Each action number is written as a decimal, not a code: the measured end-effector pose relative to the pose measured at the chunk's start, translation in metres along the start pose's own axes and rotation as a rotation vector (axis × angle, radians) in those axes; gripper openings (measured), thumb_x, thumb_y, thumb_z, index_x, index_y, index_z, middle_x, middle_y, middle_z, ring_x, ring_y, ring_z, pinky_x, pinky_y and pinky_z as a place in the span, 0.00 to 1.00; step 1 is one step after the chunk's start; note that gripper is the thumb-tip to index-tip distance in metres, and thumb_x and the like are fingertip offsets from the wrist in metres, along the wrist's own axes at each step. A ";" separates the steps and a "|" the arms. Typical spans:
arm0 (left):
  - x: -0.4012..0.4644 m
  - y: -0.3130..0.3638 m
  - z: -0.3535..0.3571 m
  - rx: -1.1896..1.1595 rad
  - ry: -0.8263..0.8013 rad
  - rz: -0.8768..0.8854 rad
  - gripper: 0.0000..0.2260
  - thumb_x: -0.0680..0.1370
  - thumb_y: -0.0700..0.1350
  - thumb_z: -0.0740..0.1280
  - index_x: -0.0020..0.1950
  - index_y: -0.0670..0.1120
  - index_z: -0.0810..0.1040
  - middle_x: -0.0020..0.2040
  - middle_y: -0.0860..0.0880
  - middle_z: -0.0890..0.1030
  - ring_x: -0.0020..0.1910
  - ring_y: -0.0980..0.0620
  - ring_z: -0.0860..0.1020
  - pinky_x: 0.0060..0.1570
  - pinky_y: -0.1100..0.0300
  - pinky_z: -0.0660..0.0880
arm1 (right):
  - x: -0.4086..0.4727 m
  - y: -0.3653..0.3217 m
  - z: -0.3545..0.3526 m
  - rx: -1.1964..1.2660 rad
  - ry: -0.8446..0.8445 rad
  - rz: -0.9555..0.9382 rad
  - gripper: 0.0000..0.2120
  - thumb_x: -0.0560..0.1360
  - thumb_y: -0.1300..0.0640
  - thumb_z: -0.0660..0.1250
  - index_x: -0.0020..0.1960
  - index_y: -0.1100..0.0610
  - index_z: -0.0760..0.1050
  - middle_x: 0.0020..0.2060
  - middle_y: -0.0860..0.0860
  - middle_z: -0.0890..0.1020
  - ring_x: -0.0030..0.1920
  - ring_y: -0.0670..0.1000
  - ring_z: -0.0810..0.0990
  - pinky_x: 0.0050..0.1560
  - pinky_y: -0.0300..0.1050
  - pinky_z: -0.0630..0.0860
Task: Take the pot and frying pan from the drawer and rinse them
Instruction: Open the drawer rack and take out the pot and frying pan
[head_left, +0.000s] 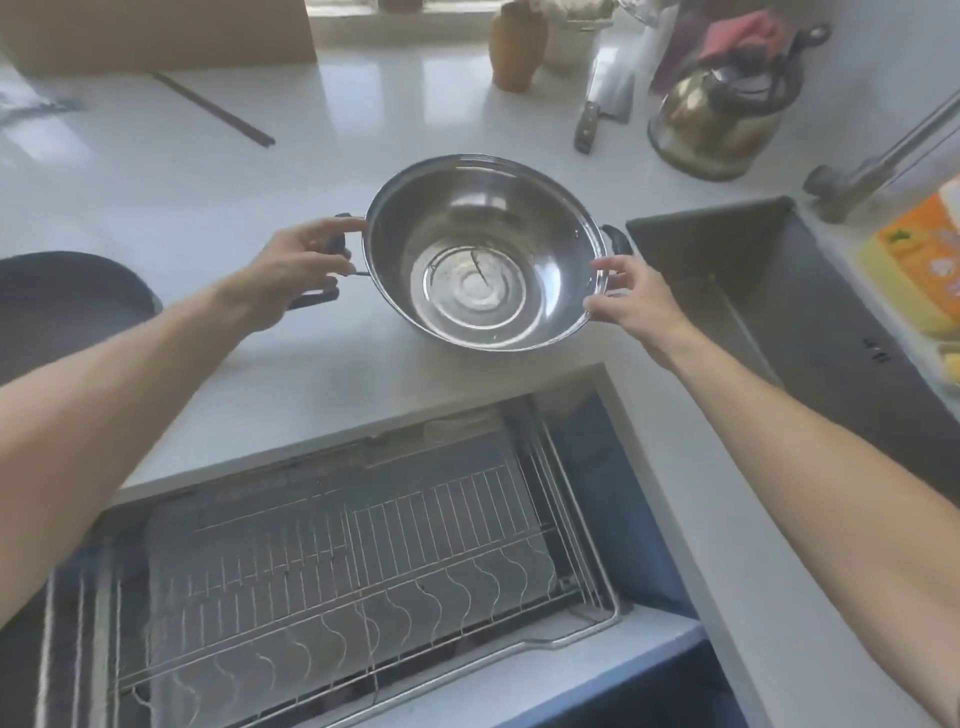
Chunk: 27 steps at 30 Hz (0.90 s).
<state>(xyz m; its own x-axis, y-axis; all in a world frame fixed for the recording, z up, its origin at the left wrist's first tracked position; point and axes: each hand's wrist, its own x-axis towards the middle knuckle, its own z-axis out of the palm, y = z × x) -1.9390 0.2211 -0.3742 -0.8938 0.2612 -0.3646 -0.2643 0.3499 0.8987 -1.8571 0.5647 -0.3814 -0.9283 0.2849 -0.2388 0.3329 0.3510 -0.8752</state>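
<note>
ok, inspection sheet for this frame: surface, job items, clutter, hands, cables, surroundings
Surface: white counter, glossy; the lens looks hazy.
Job's things: steel pot upright on the counter beside the sink, with nothing in it; dark frying pan on the counter at far left, partly out of frame.
Clutter: chopsticks, cleaver, kettle, brown bottle, yellow packet.
Hands: left hand at the pot's left handle, right hand at its right rim; whether either grips is unclear.
Cables: nothing seen.
Surroundings: open drawer below with a wire rack and no cookware; faucet over the sink, no water seen.
</note>
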 end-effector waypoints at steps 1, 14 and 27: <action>0.007 -0.004 0.001 0.024 -0.002 -0.025 0.19 0.73 0.36 0.66 0.52 0.61 0.80 0.45 0.54 0.71 0.47 0.55 0.73 0.61 0.55 0.73 | 0.007 0.005 0.003 -0.019 0.008 0.000 0.21 0.69 0.69 0.67 0.61 0.59 0.73 0.43 0.48 0.73 0.39 0.46 0.78 0.40 0.35 0.79; 0.040 -0.004 -0.003 0.323 0.012 -0.011 0.21 0.72 0.32 0.67 0.60 0.53 0.76 0.37 0.49 0.69 0.35 0.51 0.73 0.36 0.63 0.75 | 0.023 0.034 0.016 -0.025 0.034 -0.067 0.18 0.70 0.59 0.71 0.59 0.52 0.74 0.57 0.56 0.76 0.48 0.51 0.81 0.47 0.42 0.80; -0.257 -0.116 0.032 0.226 0.147 0.243 0.18 0.77 0.40 0.65 0.63 0.59 0.74 0.57 0.61 0.79 0.54 0.61 0.78 0.51 0.70 0.74 | -0.286 0.061 0.052 0.252 -0.129 0.012 0.22 0.62 0.39 0.74 0.50 0.51 0.80 0.40 0.52 0.84 0.37 0.47 0.81 0.41 0.36 0.78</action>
<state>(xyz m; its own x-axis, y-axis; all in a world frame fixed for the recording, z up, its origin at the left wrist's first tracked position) -1.6673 0.1425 -0.3922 -0.9676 0.2346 -0.0935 0.0341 0.4881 0.8721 -1.5801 0.4580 -0.3881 -0.9435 0.1657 -0.2869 0.3069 0.1107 -0.9453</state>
